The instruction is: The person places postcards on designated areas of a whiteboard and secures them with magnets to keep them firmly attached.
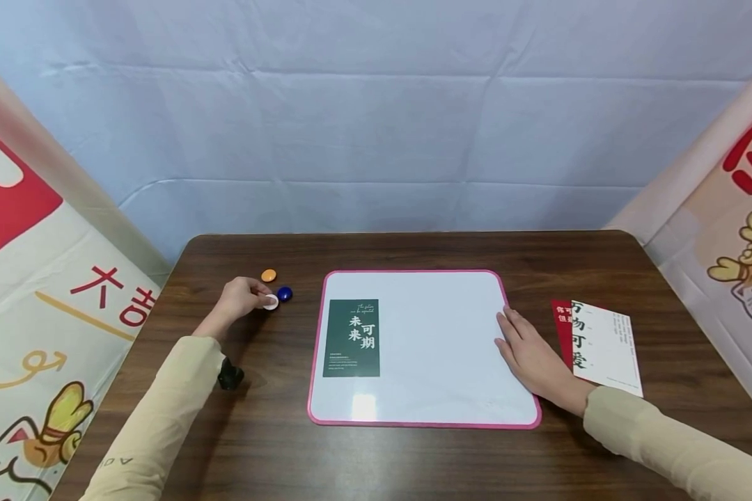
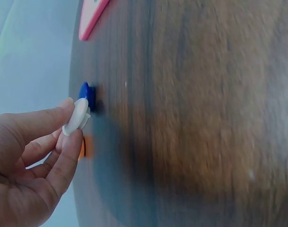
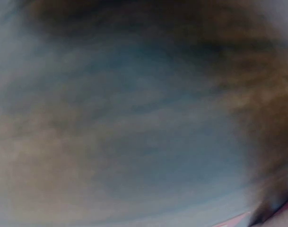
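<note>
Between thumb and fingers, my left hand (image 1: 237,299) pinches a round white magnet (image 1: 271,302). In the left wrist view that white magnet (image 2: 76,117) is held on edge, its small back part facing the table. A blue magnet (image 1: 285,293) lies just beyond it, and an orange magnet (image 1: 268,275) lies a little farther back. My right hand (image 1: 533,356) rests with straight fingers on the right edge of a pink-rimmed whiteboard (image 1: 439,348). On the board's left part lies a dark green card (image 1: 354,362) with white lettering.
Right of the board, a white card (image 1: 608,348) partly covers a red card (image 1: 561,321) on the brown wooden table (image 1: 413,459). A pale cloth backdrop (image 1: 376,139) hangs behind the table, with printed banners at both sides. The right wrist view is mostly blurred.
</note>
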Demonstrator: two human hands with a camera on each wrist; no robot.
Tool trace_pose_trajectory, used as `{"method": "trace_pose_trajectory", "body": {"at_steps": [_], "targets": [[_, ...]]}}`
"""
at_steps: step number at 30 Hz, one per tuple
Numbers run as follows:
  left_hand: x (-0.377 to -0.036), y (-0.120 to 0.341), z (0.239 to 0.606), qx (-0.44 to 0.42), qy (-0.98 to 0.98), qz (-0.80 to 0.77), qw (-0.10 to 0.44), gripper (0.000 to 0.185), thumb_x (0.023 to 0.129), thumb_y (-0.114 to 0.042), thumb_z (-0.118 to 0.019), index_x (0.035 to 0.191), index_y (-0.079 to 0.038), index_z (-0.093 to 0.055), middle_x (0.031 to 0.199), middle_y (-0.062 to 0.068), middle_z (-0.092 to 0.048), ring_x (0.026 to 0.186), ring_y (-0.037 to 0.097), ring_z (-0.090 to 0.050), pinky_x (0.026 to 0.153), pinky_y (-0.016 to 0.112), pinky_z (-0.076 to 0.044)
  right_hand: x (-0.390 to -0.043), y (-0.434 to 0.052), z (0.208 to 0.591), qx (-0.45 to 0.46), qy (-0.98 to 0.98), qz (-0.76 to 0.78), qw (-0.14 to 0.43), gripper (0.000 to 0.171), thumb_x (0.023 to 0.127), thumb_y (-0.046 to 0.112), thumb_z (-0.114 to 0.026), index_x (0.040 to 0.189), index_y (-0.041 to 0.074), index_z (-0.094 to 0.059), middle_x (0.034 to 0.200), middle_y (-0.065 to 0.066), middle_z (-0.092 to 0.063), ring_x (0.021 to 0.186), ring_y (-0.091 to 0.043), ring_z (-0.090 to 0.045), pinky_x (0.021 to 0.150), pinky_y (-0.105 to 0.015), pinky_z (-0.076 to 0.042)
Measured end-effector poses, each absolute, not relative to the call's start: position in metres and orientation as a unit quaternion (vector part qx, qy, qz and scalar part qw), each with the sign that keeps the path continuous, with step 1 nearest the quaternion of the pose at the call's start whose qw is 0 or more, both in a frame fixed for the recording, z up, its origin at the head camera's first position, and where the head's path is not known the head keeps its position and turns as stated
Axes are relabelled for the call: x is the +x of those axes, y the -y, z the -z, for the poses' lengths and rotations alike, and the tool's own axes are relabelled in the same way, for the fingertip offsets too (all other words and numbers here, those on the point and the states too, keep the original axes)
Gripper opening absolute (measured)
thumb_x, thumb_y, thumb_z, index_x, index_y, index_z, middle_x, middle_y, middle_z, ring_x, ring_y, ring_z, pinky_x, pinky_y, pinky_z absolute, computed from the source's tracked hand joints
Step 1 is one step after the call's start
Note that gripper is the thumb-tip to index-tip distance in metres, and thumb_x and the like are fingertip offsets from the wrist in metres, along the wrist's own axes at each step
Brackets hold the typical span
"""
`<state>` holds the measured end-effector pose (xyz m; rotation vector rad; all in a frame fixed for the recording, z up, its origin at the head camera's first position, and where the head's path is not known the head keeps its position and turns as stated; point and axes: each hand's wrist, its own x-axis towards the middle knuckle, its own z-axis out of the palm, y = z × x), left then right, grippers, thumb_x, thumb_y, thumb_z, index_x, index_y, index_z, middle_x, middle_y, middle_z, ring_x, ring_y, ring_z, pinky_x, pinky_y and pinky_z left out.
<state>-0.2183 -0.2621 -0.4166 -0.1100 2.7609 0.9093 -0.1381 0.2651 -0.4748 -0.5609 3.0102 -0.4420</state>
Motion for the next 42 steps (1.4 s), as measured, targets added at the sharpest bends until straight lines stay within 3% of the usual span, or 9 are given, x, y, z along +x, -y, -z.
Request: {"method": "trace_pose_trajectory", "body": {"at_steps": [29, 42], "targets": [[-0.231, 0.206, 0.404, -0.01, -0.939, -0.331, 0.095, 0.024, 0.083, -0.02, -0.068, 0.097, -0.001, -0.066, 0.093, 0.013, -0.061, 0.077, 0.022, -0.053, 0.066, 0.029, -0.047, -0.138, -0.264, 0.475, -0.177, -0.973, 0.147, 0.026, 0.066, 0.094, 0.039, -0.044, 0.143, 0.001, -0.022, 0.147, -0.021, -0.02, 0.132, -0.038, -0.022, 0.1, -0.054, -0.028], [-0.237, 0.184, 0.404, 0.01, -0.935, -0.344, 0.088, 0.022, 0.08, -0.018, -0.07, 0.094, -0.002, -0.067, 0.086, 0.011, -0.062, 0.074, 0.021, -0.055, 0.064, 0.027, -0.046, -0.139, -0.264, 0.476, -0.175, -0.973, 0.146, 0.026, 0.065, 0.094, 0.039, -0.043, 0.143, 0.002, -0.022, 0.147, -0.021, -0.02, 0.132, -0.038, -0.022, 0.1, -0.054, -0.028]]}}
